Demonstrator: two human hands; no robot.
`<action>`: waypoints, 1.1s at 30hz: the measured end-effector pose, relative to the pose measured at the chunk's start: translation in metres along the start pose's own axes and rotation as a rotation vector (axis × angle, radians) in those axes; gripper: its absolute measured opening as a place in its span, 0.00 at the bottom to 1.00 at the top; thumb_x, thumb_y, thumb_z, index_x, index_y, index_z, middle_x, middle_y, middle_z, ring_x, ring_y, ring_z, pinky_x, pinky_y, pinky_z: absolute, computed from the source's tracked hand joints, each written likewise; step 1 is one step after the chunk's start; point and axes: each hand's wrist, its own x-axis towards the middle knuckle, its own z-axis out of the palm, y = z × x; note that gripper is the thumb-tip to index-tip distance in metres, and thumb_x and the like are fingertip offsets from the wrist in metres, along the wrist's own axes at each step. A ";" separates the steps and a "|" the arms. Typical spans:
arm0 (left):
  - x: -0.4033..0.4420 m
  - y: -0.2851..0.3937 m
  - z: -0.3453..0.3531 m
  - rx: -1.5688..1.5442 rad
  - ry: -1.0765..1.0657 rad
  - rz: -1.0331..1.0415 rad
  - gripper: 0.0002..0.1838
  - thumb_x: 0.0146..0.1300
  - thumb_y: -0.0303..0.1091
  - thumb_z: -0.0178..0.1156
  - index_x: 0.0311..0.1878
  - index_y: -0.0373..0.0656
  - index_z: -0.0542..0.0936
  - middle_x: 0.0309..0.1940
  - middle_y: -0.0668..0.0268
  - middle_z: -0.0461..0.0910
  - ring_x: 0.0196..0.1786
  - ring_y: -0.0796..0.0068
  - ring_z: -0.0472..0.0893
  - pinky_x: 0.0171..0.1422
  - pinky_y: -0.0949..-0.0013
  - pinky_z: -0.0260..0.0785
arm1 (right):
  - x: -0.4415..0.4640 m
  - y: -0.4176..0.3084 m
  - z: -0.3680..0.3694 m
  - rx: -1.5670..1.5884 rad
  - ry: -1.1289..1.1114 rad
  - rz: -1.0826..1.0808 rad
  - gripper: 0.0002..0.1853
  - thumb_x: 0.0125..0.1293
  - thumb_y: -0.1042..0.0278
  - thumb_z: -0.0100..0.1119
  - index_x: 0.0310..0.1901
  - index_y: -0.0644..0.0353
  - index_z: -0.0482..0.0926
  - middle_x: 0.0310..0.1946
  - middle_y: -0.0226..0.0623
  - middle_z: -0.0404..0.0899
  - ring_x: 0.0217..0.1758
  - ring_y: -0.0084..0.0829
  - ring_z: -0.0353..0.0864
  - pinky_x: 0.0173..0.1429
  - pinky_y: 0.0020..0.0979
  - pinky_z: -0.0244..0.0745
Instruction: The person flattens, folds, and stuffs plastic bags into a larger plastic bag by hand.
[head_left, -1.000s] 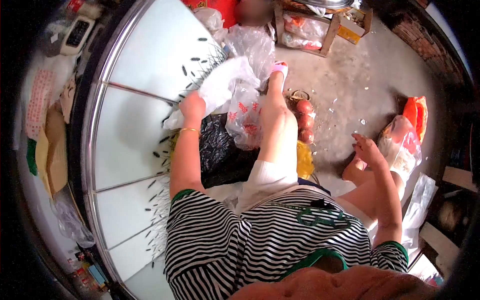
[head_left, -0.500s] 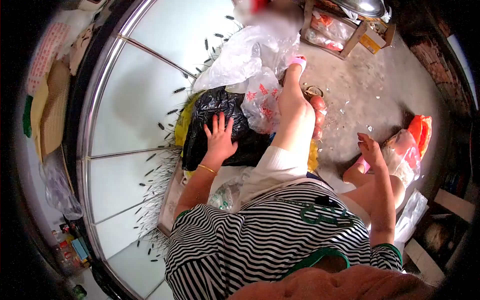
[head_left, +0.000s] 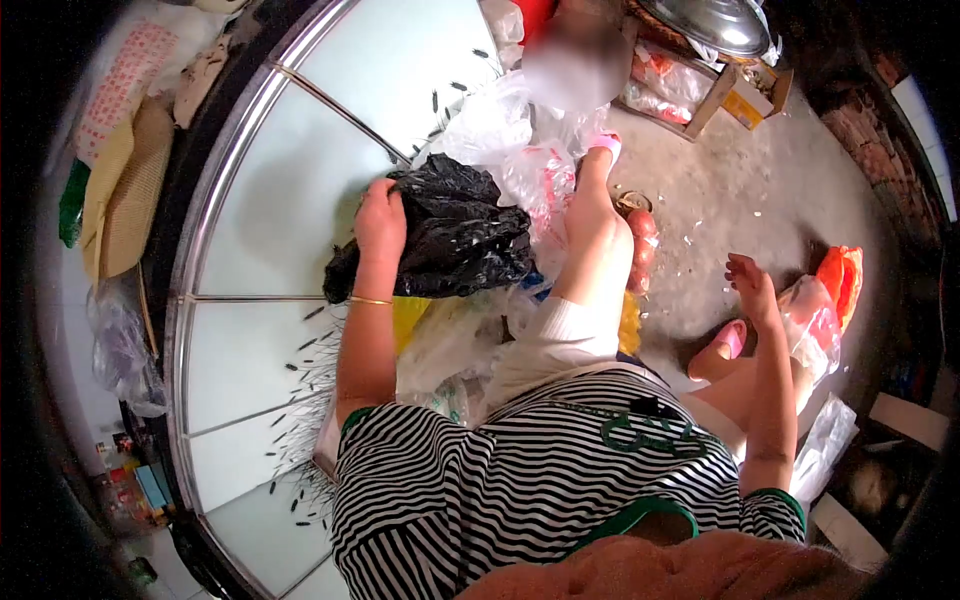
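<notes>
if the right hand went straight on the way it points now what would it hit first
From the right hand, the way looks free over the concrete floor; the open cardboard box is probably first in line, farther off, though height and depth are unclear.

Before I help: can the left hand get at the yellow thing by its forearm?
Probably not: the left hand grips the black bag, which seems to partly cover the yellow thing.
</notes>
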 end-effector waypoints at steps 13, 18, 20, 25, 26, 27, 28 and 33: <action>-0.026 0.077 -0.129 -0.290 0.466 0.608 0.12 0.51 0.23 0.48 0.39 0.35 0.73 0.38 0.53 0.76 0.38 0.53 0.75 0.46 0.59 0.67 | 0.069 -0.187 0.139 0.947 -0.321 0.168 0.27 0.66 0.54 0.45 0.61 0.63 0.64 0.57 0.46 0.69 0.61 0.41 0.67 0.61 0.44 0.65; -0.038 0.116 -0.124 -0.262 0.379 0.982 0.13 0.45 0.26 0.53 0.38 0.42 0.73 0.44 0.59 0.75 0.41 0.58 0.74 0.46 0.58 0.66 | 0.077 -0.240 0.165 1.440 -0.568 0.139 0.26 0.66 0.47 0.41 0.53 0.61 0.74 0.50 0.41 0.77 0.53 0.36 0.76 0.61 0.40 0.67; -0.035 0.135 -0.114 -0.158 0.282 1.080 0.15 0.44 0.25 0.54 0.40 0.44 0.74 0.45 0.62 0.75 0.42 0.60 0.73 0.46 0.59 0.67 | 0.056 -0.267 0.153 1.255 -0.438 0.036 0.23 0.66 0.53 0.45 0.53 0.63 0.74 0.49 0.40 0.77 0.50 0.35 0.78 0.58 0.39 0.71; -0.010 0.178 -0.059 -0.174 0.234 1.104 0.15 0.43 0.26 0.58 0.39 0.43 0.77 0.46 0.60 0.73 0.46 0.60 0.72 0.52 0.58 0.66 | 0.063 -0.259 0.101 0.876 -0.409 -0.224 0.14 0.65 0.63 0.53 0.47 0.64 0.77 0.40 0.37 0.80 0.38 0.28 0.80 0.45 0.30 0.77; -0.005 0.188 -0.054 -0.208 0.185 1.076 0.14 0.42 0.26 0.59 0.38 0.42 0.77 0.46 0.60 0.73 0.47 0.59 0.72 0.52 0.58 0.65 | 0.060 -0.263 0.087 0.762 -0.371 -0.295 0.14 0.65 0.64 0.53 0.47 0.64 0.77 0.39 0.37 0.80 0.37 0.28 0.80 0.44 0.30 0.77; 0.002 0.198 -0.042 -0.231 0.201 1.052 0.14 0.42 0.25 0.59 0.37 0.42 0.77 0.46 0.60 0.73 0.47 0.58 0.72 0.53 0.57 0.65 | 0.057 -0.268 0.072 0.647 -0.334 -0.362 0.14 0.64 0.64 0.53 0.46 0.63 0.77 0.39 0.37 0.80 0.37 0.28 0.80 0.44 0.29 0.77; 0.009 0.210 -0.025 -0.270 0.218 1.034 0.14 0.41 0.24 0.59 0.36 0.41 0.77 0.45 0.60 0.72 0.47 0.57 0.72 0.53 0.57 0.65 | 0.048 -0.276 0.052 0.522 -0.283 -0.424 0.13 0.64 0.65 0.54 0.46 0.63 0.77 0.38 0.37 0.80 0.36 0.27 0.80 0.43 0.29 0.77; 0.028 0.219 0.042 -0.054 0.003 0.678 0.13 0.47 0.28 0.57 0.38 0.39 0.76 0.47 0.55 0.72 0.49 0.52 0.71 0.56 0.54 0.62 | 0.064 -0.220 -0.083 0.523 0.174 -0.745 0.12 0.62 0.63 0.55 0.44 0.60 0.76 0.38 0.34 0.78 0.42 0.26 0.76 0.48 0.29 0.73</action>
